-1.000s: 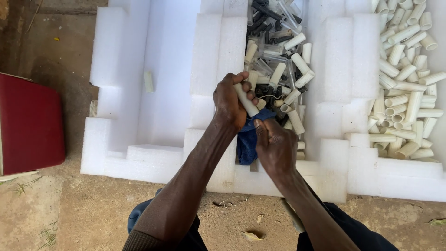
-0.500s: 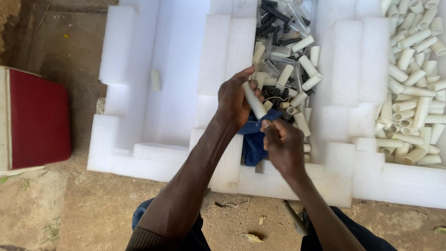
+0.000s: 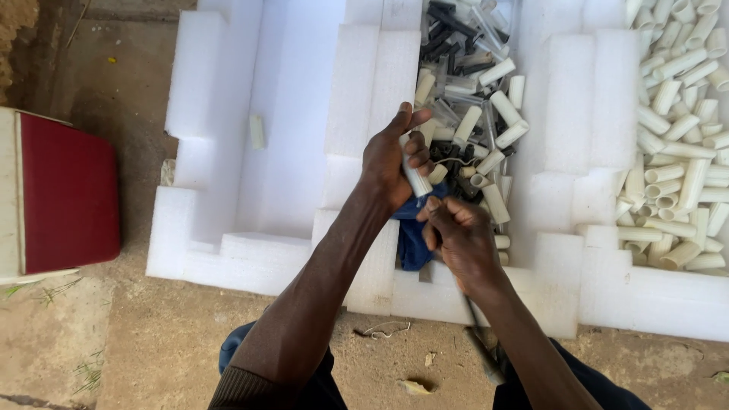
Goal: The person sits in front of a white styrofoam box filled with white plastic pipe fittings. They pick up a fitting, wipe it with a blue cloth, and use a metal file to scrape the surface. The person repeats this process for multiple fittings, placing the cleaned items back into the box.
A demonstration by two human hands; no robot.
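- Two hands meet over the middle compartment of a white foam tray (image 3: pixel 364 99) that lies on bare dirt ground (image 3: pixel 152 342).
- We see the left hand (image 3: pixel 395 163) closed around a short cream tube (image 3: pixel 416 176); its fingers curl over the tube and the thumb points up and away from the palm.
- We see the right hand (image 3: pixel 459 239) just below it, its fingers pressed together in a fist, with the knuckles close to the lower end of the tube. What it grips is hidden by the fingers, so we cannot tell.
- Between and under the two hands lies a blue cloth (image 3: pixel 410 239), bunched at the near end of the middle compartment.
- Beyond the hands, the same compartment holds a heap of loose cream tubes (image 3: pixel 497 106) mixed with dark and clear pieces (image 3: pixel 448 30); several tubes lie just beside the left hand's fingers.
- At the right, a separate compartment is filled with a second pile of cream tubes (image 3: pixel 680 144), well apart from both hands.
- At the left, the wide compartment holds one small tube (image 3: pixel 258 130) lying alone.
- Off the tray, at the far left, a red box (image 3: pixel 68 193) with a pale edge rests on the ground.
- Near the bottom edge, between the person's knees, a slim tool (image 3: pixel 482 353) lies on the ground.
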